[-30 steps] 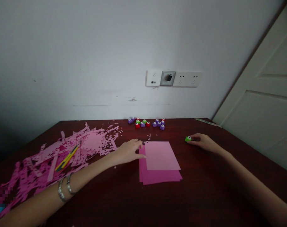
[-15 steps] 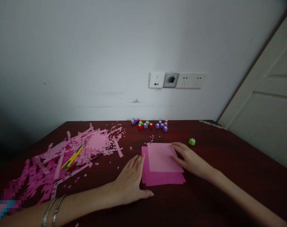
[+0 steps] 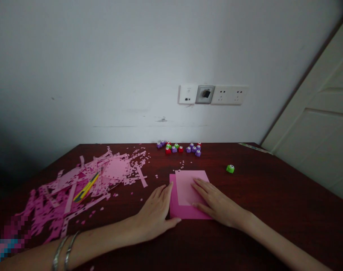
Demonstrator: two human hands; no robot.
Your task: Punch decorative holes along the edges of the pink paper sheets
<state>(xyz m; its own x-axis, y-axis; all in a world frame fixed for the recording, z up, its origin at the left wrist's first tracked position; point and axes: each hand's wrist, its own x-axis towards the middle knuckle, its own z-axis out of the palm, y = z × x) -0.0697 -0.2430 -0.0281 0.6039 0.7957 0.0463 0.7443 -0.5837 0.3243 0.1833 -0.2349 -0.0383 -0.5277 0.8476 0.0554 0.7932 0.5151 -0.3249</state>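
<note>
Resting the right hand across the light pink sheet, with fingers loosely apart, clamped on nothing! Holding the left hand at the left edge of the dark pink paper, with thumb and fingertips parted. Stacked light over dark, unevenly, in the middle of the desk. Probably feather-light, bendy, quick to slide and easy to crease; best pressed flat with spread fingers, or pinched by the edges. Over to the right, on to a small green punch. Across left, on to a yellow cutter atop paper scraps. Farther, on to more punches.
</note>
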